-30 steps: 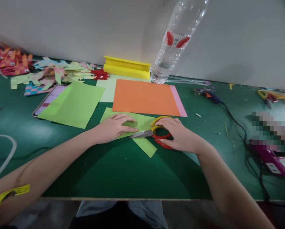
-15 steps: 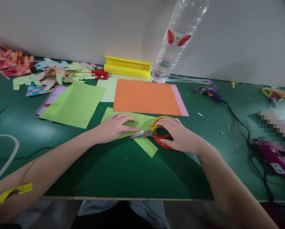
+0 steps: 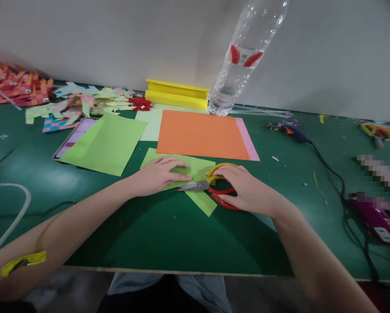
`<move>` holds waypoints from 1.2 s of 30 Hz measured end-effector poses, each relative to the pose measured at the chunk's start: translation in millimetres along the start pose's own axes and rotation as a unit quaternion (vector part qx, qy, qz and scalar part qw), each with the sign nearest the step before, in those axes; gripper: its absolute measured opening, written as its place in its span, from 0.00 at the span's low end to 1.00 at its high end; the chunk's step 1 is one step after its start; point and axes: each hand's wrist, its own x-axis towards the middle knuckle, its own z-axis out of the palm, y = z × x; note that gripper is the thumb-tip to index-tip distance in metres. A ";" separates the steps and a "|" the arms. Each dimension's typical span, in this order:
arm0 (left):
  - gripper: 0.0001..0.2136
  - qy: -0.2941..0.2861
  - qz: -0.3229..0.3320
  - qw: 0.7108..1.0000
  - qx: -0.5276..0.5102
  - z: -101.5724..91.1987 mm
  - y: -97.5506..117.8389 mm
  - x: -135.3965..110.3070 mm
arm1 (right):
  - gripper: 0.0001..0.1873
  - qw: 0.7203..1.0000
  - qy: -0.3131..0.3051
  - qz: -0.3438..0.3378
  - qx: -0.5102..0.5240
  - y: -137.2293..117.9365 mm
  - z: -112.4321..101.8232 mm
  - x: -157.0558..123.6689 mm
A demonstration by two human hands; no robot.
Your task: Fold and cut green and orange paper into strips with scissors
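A green sheet of paper (image 3: 198,166) lies on the table in front of me. My left hand (image 3: 160,176) rests on its left part, fingers stretched out and thumb apart. In my right hand (image 3: 242,187) are scissors (image 3: 200,186) with one yellow and one red handle, thumb at the red one and fingers at the yellow one. Their blades point left along the sheet's near edge, close under my left thumb. A narrow green paper strip (image 3: 203,203) slants out from beneath the blades toward me. Whether it is still joined to the sheet is hidden.
Behind lie an orange sheet (image 3: 201,134), another green sheet (image 3: 106,143) partly over a phone (image 3: 74,137), and a yellow folded piece (image 3: 177,98). A plastic bottle (image 3: 237,65) stands against the wall. Woven paper pieces (image 3: 84,102) pile up back left; a cable (image 3: 328,167) runs at right.
The scissors' handles are slightly wider apart, with my right thumb a little lower. My left hand stays in place on the green sheet. The whole view has shifted slightly.
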 end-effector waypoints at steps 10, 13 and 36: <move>0.17 0.000 -0.002 1.000 0.004 0.6 -0.9 -0.3 | 0.22 1.000 0.001 -0.002 -0.013 -6.7 2.1 2.0; 0.17 0.000 0.000 1.000 0.006 1.4 -1.6 -0.8 | 0.22 1.000 0.003 -0.011 -0.019 -5.3 2.1 1.7; 0.18 0.021 -0.012 0.999 0.045 -1.4 9.3 1.4 | 0.20 1.000 0.003 -0.007 0.000 -0.8 -0.4 1.0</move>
